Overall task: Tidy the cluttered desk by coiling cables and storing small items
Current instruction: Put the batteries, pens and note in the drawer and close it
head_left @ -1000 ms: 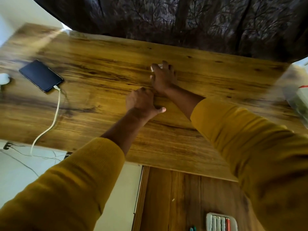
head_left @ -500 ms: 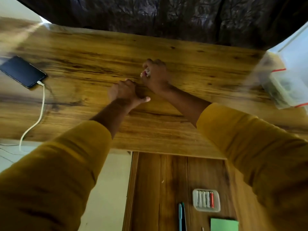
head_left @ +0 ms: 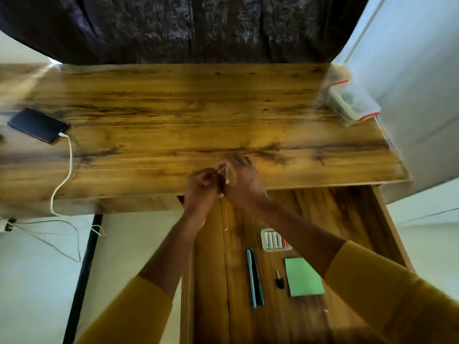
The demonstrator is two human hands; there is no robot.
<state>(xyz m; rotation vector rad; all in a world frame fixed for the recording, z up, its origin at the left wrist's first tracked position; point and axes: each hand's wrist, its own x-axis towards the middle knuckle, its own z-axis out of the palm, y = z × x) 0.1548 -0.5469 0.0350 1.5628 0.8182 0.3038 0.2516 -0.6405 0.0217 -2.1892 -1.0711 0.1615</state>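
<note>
Both my hands meet at the wooden desk's (head_left: 173,115) front edge, above the open drawer (head_left: 347,219). My right hand (head_left: 242,181) grips a small pale item (head_left: 226,173) with a metallic edge; what it is stays unclear. My left hand (head_left: 201,186) pinches the same item from the left side. In the drawer lie two pens (head_left: 254,276), a case of batteries (head_left: 273,240), a small key (head_left: 279,280) and a green sticky pad (head_left: 303,276). A black phone (head_left: 37,124) lies at the desk's left with a white cable (head_left: 65,170) plugged in.
A clear plastic box (head_left: 352,105) with red trim stands at the desk's far right corner, next to a pale wall. Dark curtains hang behind the desk. The white cable drops over the front edge to thin wires (head_left: 49,232) near the black desk leg (head_left: 84,269).
My hands picked the small item off the desk's middle and drew back to the front edge, now holding it together. My head tilted down, so more of the open drawer shows.
</note>
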